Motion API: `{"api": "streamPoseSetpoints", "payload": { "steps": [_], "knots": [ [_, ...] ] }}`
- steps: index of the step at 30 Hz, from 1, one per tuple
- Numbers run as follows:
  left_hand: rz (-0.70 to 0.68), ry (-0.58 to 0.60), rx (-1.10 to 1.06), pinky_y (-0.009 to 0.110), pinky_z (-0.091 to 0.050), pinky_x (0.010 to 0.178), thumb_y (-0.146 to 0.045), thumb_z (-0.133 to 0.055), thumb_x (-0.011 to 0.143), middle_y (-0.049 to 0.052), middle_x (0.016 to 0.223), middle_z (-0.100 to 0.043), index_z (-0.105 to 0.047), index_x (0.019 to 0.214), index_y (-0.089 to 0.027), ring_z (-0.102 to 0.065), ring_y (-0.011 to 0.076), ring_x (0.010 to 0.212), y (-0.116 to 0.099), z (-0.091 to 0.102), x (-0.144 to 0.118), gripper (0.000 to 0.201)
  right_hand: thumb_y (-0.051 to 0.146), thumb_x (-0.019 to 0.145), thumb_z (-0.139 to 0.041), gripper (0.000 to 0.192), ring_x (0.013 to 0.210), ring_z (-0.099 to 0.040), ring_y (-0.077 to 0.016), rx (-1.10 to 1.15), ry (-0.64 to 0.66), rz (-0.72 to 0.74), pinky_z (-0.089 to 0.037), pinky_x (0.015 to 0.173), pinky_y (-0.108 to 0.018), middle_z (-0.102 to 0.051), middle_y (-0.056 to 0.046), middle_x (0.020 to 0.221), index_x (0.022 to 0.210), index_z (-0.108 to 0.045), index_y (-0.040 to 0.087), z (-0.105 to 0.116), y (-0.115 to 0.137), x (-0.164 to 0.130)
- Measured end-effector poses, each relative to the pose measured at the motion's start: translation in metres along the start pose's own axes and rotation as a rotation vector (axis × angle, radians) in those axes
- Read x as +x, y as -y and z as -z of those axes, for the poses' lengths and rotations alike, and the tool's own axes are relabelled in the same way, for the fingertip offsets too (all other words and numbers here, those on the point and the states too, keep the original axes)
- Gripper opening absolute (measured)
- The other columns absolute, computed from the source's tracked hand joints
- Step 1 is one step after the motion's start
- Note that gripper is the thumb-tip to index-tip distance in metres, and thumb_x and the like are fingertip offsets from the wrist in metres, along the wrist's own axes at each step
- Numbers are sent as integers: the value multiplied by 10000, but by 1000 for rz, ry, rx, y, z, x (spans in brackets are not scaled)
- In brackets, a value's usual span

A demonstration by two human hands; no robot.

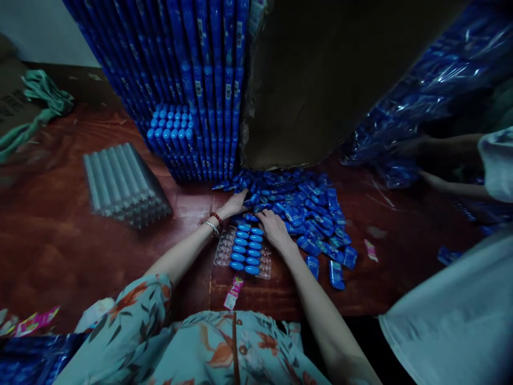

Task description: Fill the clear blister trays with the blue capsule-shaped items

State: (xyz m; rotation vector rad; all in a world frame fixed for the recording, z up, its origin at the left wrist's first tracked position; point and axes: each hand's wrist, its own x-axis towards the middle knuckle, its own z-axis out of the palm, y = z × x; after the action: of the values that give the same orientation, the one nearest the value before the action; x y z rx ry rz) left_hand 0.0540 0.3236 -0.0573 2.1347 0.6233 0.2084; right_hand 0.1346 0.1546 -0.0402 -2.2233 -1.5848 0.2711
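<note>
The clear blister tray lies on the near middle of the table, between the person's forearms. Two of its columns hold glossy blue oval capsules; the column on its left edge and the strip on its right edge show empty pockets, so the filling looks roughly two-thirds done. The left hand lies flat, fingers spread, on the near-left edge of the loose pile of blue pieces just beyond the tray. The right hand rests at the tray's far end, fingers curled over pieces; whether it pinches one cannot be told. Far left stands a stack of empty ribbed clear trays; far behind, tall shiny blue packed stacks.
</note>
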Motion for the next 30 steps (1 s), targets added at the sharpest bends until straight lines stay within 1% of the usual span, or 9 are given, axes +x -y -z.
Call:
{"api": "streamPoseSetpoints", "payload": {
  "steps": [4, 7, 11, 13, 15, 17, 21, 25, 30],
  "knots": [
    [-52, -13, -248, 346, -432, 963, -212, -649, 674, 101, 1242, -577, -510, 1268, -167, -556, 234, 1102, 20, 18, -24, 612, 202, 891, -395, 277, 957, -579, -174, 190, -132, -46, -443, 857, -290, -638, -59, 997, 1066, -605, 158, 2, -9, -18],
    [1, -98, -558, 311, -483, 849, -293, -665, 685, 82, 1121, -619, -513, 1247, -170, -592, 191, 963, 33, 27, -57, 594, 352, 904, -400, 369, 847, -617, -181, 322, -264, -167, -486, 771, -306, -649, -86, 967, 1177, -499, 125, -2, -20, -41],
    [112, -335, -684, 247, -483, 742, -323, -711, 658, 33, 919, -621, -568, 1014, -167, -582, 145, 843, 34, 28, -98, 413, 447, 832, -523, 421, 755, -622, -167, 855, -443, -394, -497, 749, -324, -661, -53, 881, 1139, -505, 158, -12, -24, -73],
    [135, -436, -670, 239, -473, 744, -332, -719, 657, 18, 867, -615, -572, 912, -164, -578, 132, 808, 31, 27, -113, 339, 460, 781, -592, 359, 781, -607, -159, 948, -512, -465, -483, 788, -321, -649, -34, 864, 993, -570, 171, -14, -20, -85],
    [158, -499, -654, 237, -468, 735, -342, -717, 665, 13, 838, -616, -573, 874, -163, -577, 127, 778, 28, 25, -124, 310, 453, 716, -665, 327, 792, -588, -152, 882, -545, -496, -475, 788, -300, -627, -19, 834, 858, -594, 167, -11, -14, -94],
    [175, -536, -644, 234, -464, 714, -350, -707, 680, 10, 815, -616, -572, 865, -164, -576, 126, 756, 27, 22, -132, 295, 444, 678, -701, 330, 699, -570, -133, 848, -529, -535, -481, 683, -265, -599, 6, 754, 820, -587, 169, -7, -9, -97],
    [126, -566, -561, 249, -461, 767, -331, -682, 714, 15, 854, -626, -581, 911, -167, -584, 139, 811, 25, 11, -140, 276, 438, 669, -711, 434, 483, -537, -105, 979, -506, -607, -434, 469, -224, -578, 50, 654, 971, -523, 189, -4, -5, -95],
    [73, -524, -402, 280, -462, 819, -343, -629, 775, 38, 916, -646, -608, 956, -167, -596, 164, 867, 17, 3, -142, 253, 451, 726, -653, 472, 547, -611, -134, 1027, -473, -571, -514, 568, -279, -642, 8, 762, 1092, -491, 201, -7, -7, -91],
    [71, -562, -207, 283, -473, 798, -352, -566, 832, 53, 942, -637, -591, 1003, -154, -590, 165, 862, 18, 2, -148, 263, 493, 755, -611, 562, 522, -609, -162, 970, -376, -632, -499, 507, -282, -637, 5, 684, 1218, -493, 198, -11, -10, -94]
  ]
}}
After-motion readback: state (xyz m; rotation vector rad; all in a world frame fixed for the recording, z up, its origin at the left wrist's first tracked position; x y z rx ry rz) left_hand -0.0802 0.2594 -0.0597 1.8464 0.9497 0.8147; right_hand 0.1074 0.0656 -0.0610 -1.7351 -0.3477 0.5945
